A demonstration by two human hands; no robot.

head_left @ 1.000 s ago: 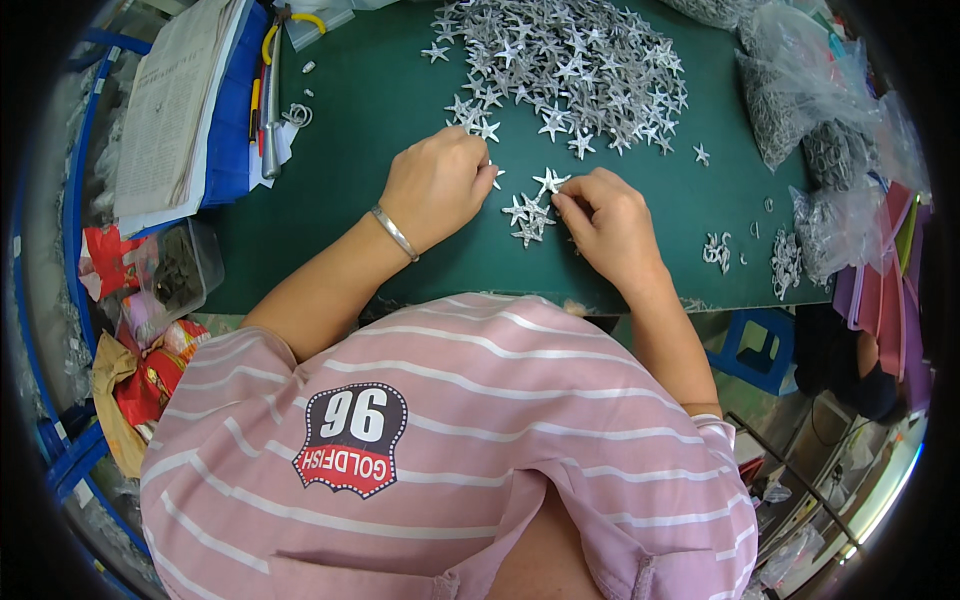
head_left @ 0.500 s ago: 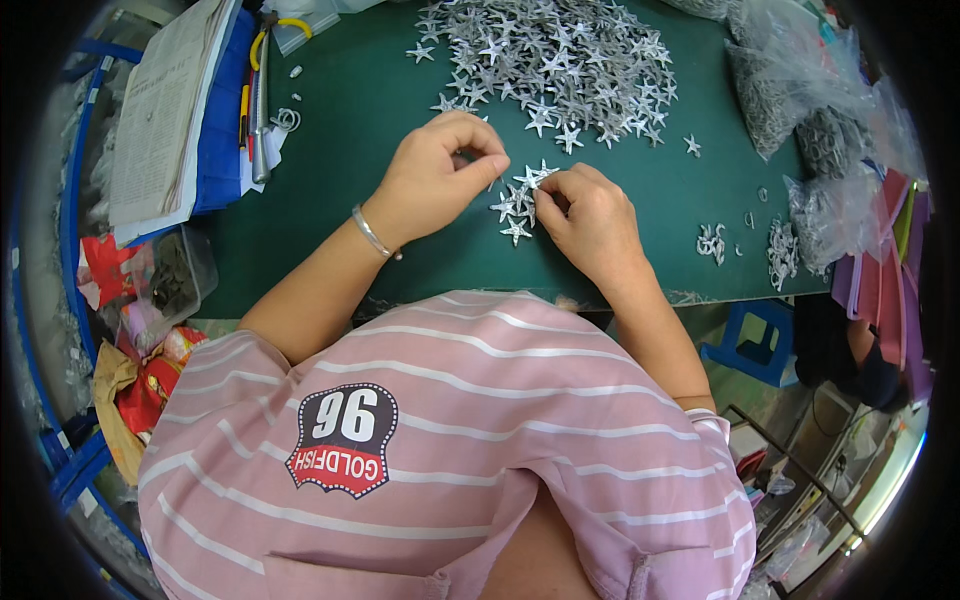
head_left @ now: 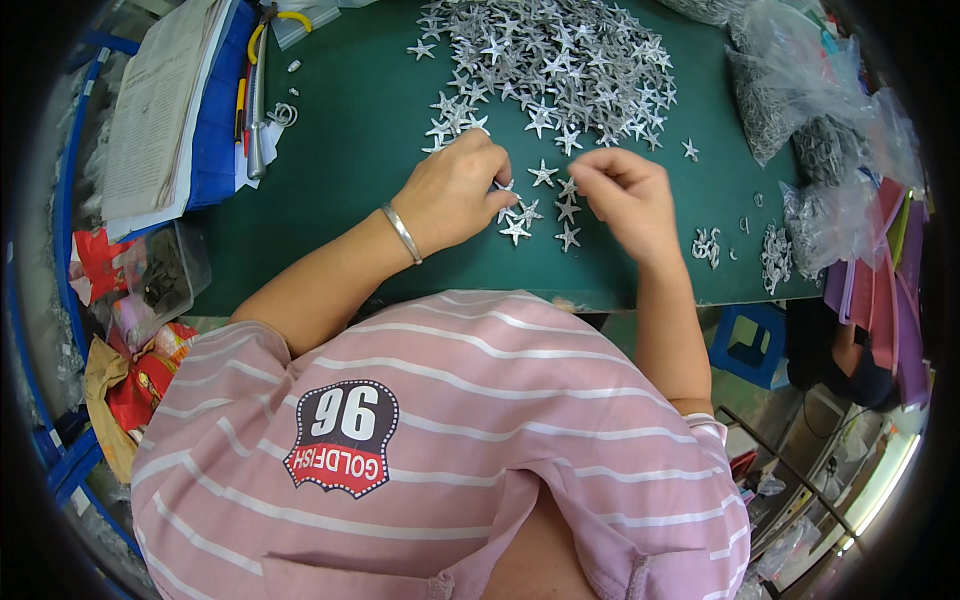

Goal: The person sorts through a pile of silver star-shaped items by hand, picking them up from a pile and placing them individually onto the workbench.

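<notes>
My left hand, a metal bangle on its wrist, rests on the green table mat with its fingertips curled onto a silver star piece. My right hand hovers just right of it, fingertips pinched together with nothing showing between them. Between the two hands lies a small group of silver stars. A large heap of the same stars is spread just beyond both hands.
Clear bags of small metal parts sit at the right edge, with little part clusters nearby. Papers on a blue folder and hand tools lie at far left. A blue stool stands below the table edge.
Both hands have moved away from me toward the big heap. The loose stars between them are now spread into a small group on the mat.
</notes>
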